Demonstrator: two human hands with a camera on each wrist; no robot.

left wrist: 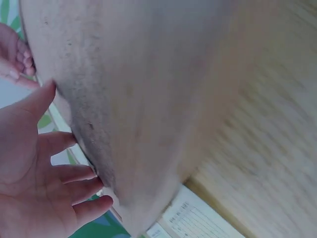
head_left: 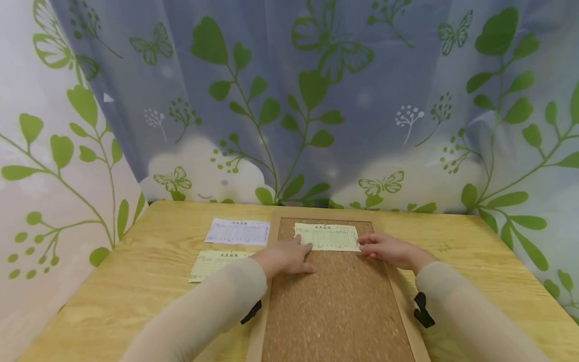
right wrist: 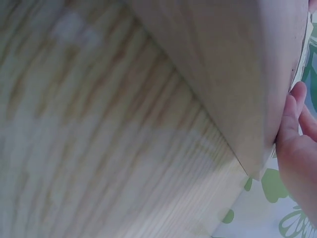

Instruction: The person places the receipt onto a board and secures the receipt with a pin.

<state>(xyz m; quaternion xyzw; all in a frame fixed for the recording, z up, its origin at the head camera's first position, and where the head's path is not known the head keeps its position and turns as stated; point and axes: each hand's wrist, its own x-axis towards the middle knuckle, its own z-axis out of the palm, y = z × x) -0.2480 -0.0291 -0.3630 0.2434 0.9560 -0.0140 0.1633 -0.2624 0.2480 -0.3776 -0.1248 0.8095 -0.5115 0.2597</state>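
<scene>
A pale-green printed slip (head_left: 327, 237) lies across the top of a wood-framed cork board (head_left: 334, 306). My left hand (head_left: 287, 256) reaches over the board with fingers spread, its fingertips on the slip's left end. Seen in the left wrist view, the left hand (left wrist: 49, 173) has its fingers extended along the cork surface. At the slip's opposite end, my right hand (head_left: 389, 250) touches the right edge with nearly straight fingertips. In the right wrist view, the right hand (right wrist: 297, 144) is beside the board's frame (right wrist: 223, 74), fingertips close together at the paper's edge.
Left of the board, a white printed slip (head_left: 237, 232) and another pale-green slip (head_left: 217, 264) lie on the wooden table (head_left: 113, 301). My left forearm partly covers the green one. A leaf-and-butterfly curtain (head_left: 289, 100) hangs behind the table's back edge.
</scene>
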